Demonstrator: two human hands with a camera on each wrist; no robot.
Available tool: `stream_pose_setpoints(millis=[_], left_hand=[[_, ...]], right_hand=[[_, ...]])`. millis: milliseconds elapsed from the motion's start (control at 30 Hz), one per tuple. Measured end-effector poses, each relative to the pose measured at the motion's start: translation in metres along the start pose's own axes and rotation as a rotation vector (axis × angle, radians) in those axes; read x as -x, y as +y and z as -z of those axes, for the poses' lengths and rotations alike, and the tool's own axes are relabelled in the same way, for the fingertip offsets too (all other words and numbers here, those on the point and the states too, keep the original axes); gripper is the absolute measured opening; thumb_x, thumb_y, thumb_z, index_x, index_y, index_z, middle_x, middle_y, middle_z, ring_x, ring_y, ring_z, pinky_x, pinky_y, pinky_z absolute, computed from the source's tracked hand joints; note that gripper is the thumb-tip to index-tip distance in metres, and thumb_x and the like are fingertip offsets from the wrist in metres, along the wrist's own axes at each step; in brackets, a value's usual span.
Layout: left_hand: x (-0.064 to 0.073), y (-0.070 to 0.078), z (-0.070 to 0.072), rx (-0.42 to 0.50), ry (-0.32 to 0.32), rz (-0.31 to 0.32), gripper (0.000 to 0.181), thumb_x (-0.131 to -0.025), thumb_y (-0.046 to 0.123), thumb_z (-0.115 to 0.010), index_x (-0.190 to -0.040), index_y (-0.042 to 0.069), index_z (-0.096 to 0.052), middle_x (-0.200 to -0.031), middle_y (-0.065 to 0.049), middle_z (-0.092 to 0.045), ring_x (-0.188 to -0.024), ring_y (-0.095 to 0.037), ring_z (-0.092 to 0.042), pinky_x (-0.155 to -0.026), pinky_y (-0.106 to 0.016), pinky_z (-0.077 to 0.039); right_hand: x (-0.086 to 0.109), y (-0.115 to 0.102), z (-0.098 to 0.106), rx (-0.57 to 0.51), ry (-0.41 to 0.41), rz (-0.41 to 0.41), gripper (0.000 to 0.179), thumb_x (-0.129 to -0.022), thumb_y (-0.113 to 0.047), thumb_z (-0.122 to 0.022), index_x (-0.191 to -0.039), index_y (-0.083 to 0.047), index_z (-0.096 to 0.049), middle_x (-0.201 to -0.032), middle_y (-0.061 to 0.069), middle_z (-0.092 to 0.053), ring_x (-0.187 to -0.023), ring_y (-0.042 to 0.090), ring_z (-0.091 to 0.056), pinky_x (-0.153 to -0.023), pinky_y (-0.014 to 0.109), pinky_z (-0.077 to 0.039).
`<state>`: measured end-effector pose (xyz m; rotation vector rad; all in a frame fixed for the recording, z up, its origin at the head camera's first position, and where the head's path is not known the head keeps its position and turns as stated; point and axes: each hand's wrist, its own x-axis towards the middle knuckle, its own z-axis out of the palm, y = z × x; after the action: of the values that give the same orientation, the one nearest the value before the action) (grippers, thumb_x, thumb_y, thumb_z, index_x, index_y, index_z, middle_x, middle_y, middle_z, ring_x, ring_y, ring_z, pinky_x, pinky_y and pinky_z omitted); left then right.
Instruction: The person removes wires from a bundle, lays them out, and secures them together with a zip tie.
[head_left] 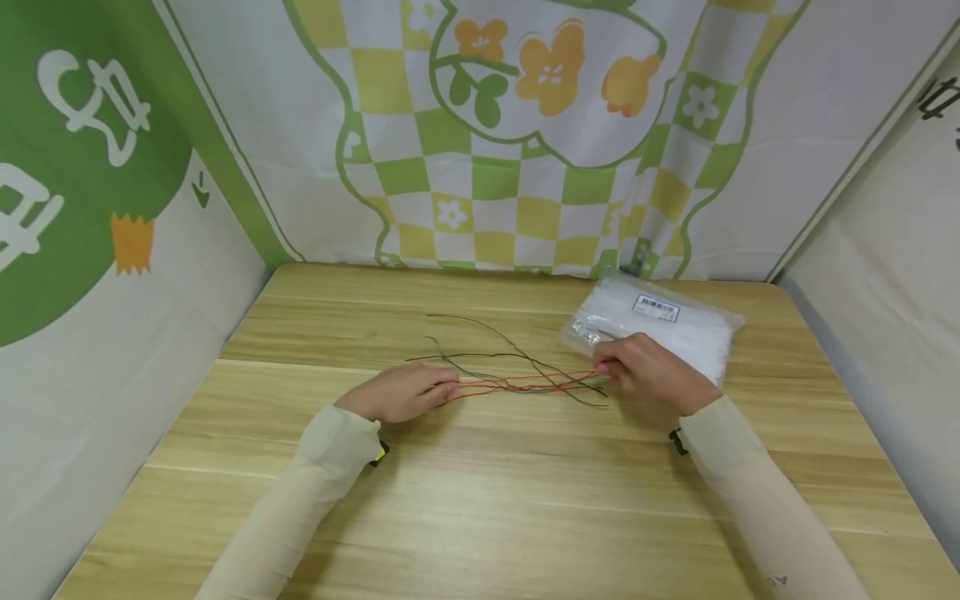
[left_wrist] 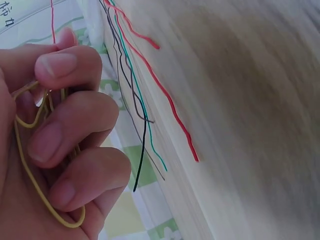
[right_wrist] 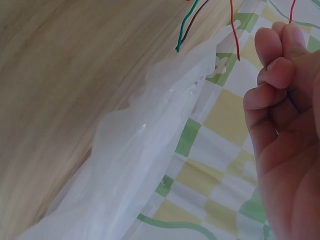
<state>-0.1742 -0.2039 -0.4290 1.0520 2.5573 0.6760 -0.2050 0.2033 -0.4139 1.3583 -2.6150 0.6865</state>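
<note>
Red wire (left_wrist: pixel 53 22) — barcode label (head_left: pixel 656 307) illegible

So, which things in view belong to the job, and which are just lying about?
Part of the job:
red wire, pinched by left hand and right hand
yellow wire, looped in the left hand
probably the loose green wire and dark wires

Lying about:
clear bag with white contents, not held, though possibly supplies
patterned cloth, just backdrop
</note>
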Motion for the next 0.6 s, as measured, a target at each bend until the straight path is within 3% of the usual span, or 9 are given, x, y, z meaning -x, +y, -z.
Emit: stream_pose_setpoints(millis=[167, 433, 600], left_hand=[[0.002, -0.002, 0.001, 0.006, -0.016, 0.017, 0.033, -0.116, 0.027, -0.041, -0.085, 0.018, -0.051, -0.071, 0.011, -0.042, -0.058, -0.003, -0.035, -0.062, -0.023, -0.033], [0.007, -0.004, 0.002, -0.091, -0.012, 0.064, 0.029, -0.114, 0.022, -0.042, -0.086, 0.020, -0.049, -0.070, 0.011, -0.041, -0.061, -0.004, -0.038, -0.065, -0.025, -0.037], [0.007, -0.003, 0.003, -0.114, -0.019, 0.092, 0.028, -0.115, 0.024, -0.041, -0.089, 0.019, -0.051, -0.071, 0.010, -0.043, -0.066, -0.007, -0.045, -0.073, -0.031, -0.044]], right_hand=[[0.003, 0.002, 0.000, -0.004, -0.013, -0.023, 0.031, -0.091, 0.016, -0.065, -0.078, -0.012, -0.061, -0.068, -0.009, -0.051, -0.064, 0.001, -0.043, -0.063, 0.023, -0.042], [0.010, 0.007, 0.001, -0.022, -0.036, -0.081, 0.023, -0.095, 0.009, -0.069, -0.083, -0.011, -0.067, -0.075, 0.001, -0.066, -0.067, 0.002, -0.049, -0.066, 0.025, -0.047], [0.010, 0.010, 0.001, -0.013, -0.032, -0.098, 0.026, -0.094, 0.011, -0.066, -0.082, -0.011, -0.066, -0.073, -0.005, -0.062, -0.067, 0.003, -0.049, -0.066, 0.025, -0.046]])
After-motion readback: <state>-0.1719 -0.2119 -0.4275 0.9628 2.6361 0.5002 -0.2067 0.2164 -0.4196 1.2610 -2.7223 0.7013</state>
